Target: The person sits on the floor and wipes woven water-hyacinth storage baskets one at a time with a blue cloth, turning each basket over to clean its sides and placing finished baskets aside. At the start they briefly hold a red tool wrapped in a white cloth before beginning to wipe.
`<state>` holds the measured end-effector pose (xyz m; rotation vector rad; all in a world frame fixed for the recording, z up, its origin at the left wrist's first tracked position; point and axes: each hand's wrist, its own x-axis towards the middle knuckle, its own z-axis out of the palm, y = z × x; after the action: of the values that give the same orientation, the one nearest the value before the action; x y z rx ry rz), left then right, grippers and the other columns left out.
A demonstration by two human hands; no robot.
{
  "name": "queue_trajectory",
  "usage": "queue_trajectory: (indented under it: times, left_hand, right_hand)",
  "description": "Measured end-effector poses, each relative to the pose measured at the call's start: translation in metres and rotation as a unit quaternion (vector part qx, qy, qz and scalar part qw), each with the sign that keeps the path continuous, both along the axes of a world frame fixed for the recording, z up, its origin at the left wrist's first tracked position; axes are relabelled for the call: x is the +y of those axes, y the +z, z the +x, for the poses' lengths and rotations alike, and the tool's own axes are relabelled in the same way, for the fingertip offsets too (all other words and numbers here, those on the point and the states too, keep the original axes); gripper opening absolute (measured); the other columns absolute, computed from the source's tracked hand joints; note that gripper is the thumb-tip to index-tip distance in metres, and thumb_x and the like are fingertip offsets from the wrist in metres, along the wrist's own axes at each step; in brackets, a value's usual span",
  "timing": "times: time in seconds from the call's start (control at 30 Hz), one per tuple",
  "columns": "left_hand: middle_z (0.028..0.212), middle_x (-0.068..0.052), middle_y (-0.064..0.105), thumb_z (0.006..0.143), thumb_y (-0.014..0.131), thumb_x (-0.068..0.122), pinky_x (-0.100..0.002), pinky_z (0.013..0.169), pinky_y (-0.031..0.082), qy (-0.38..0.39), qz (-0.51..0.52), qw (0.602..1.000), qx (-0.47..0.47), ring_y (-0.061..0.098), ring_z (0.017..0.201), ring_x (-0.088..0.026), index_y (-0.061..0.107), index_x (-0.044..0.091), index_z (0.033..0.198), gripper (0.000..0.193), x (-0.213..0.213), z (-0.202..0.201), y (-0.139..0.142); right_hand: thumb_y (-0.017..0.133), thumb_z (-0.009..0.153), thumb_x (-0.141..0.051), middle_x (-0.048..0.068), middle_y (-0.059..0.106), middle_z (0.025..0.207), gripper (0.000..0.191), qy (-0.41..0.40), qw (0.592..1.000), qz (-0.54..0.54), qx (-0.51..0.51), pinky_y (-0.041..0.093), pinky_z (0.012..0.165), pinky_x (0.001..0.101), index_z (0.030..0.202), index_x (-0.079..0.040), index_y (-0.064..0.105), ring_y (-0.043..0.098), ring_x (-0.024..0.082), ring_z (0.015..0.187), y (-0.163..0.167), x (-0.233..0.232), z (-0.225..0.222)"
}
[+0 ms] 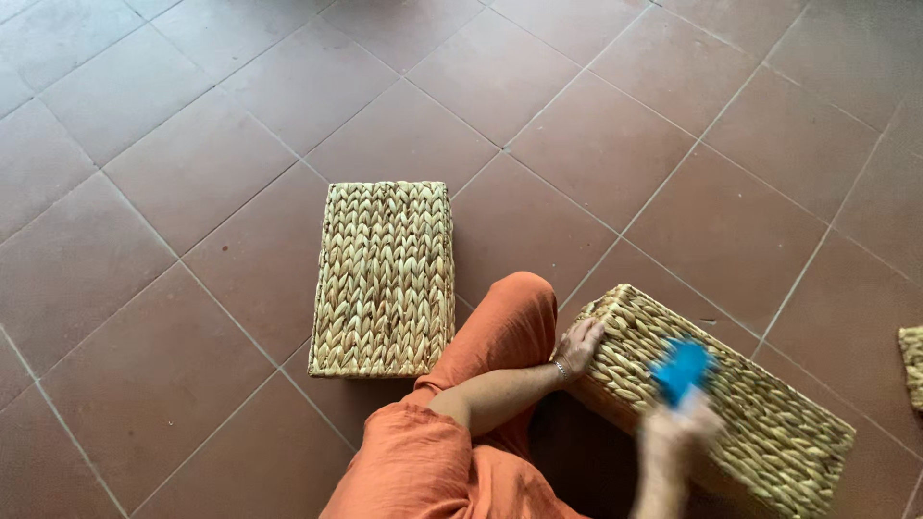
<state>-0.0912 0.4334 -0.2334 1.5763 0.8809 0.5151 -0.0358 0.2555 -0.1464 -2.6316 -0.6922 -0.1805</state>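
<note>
I sit on a tiled floor in orange trousers. A woven straw basket (pixel 769 423) lies upside down at my right knee. My left hand (pixel 580 346) grips its near left corner and holds it steady. My right hand (pixel 678 432), blurred by motion, holds a blue brush-like thing (pixel 683 370) against the basket's upturned bottom. A second woven basket (pixel 385 274) lies upside down on the floor in front of me, untouched.
Terracotta floor tiles (pixel 192 144) spread all around. At the right edge of the view a bit of another woven piece (pixel 913 360) shows. My bent knee (pixel 514 308) lies between the two baskets.
</note>
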Motion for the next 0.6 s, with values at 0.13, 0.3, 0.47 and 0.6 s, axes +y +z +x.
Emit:
queue_trajectory:
  times: [0.13,0.3,0.47,0.6]
  left_hand:
    - [0.149,-0.019,0.051,0.106,0.034,0.052,-0.046,0.12,0.029,-0.005,-0.009,1.0,-0.009,0.045,0.141,-0.034,0.052,0.007,0.144,0.061,0.006,0.001,0.009]
    - [0.155,-0.018,0.047,0.109,0.027,0.046,-0.045,0.125,0.026,-0.031,-0.009,0.999,-0.023,0.04,0.148,-0.032,0.05,0.004,0.147,0.061,-0.001,-0.008,0.024]
    - [0.166,-0.016,0.031,0.111,0.013,0.028,-0.048,0.127,0.009,-0.116,0.15,0.98,-0.065,0.023,0.155,-0.031,0.036,0.003,0.157,0.057,-0.016,-0.015,0.028]
    - [0.153,-0.019,0.049,0.112,0.037,0.042,-0.042,0.121,0.032,-0.057,0.002,0.99,-0.13,0.044,0.144,-0.031,0.049,0.002,0.148,0.055,-0.033,-0.029,0.02]
  right_hand:
    - [0.072,0.074,-0.011,0.018,0.057,0.11,0.062,0.177,0.976,0.037,-0.124,0.056,0.081,0.048,0.133,-0.003,0.056,0.058,0.036,0.104,-0.008,0.063,-0.063]
    - [0.075,0.079,-0.011,0.019,0.06,0.102,0.058,0.117,0.986,-0.03,-0.118,0.052,0.086,0.0505,0.135,-0.003,0.059,0.057,0.037,0.098,-0.011,-0.012,-0.01]
    - [0.072,0.103,-0.014,0.033,0.044,0.142,0.045,-0.18,0.978,0.109,0.009,0.043,0.098,0.0635,0.138,0.002,0.049,0.051,0.051,0.122,0.002,-0.159,0.04]
    - [0.076,0.094,-0.014,0.029,0.043,0.128,0.046,-0.282,0.959,0.029,-0.015,0.043,0.09,0.0632,0.135,-0.004,0.057,0.047,0.051,0.113,0.017,-0.172,0.026]
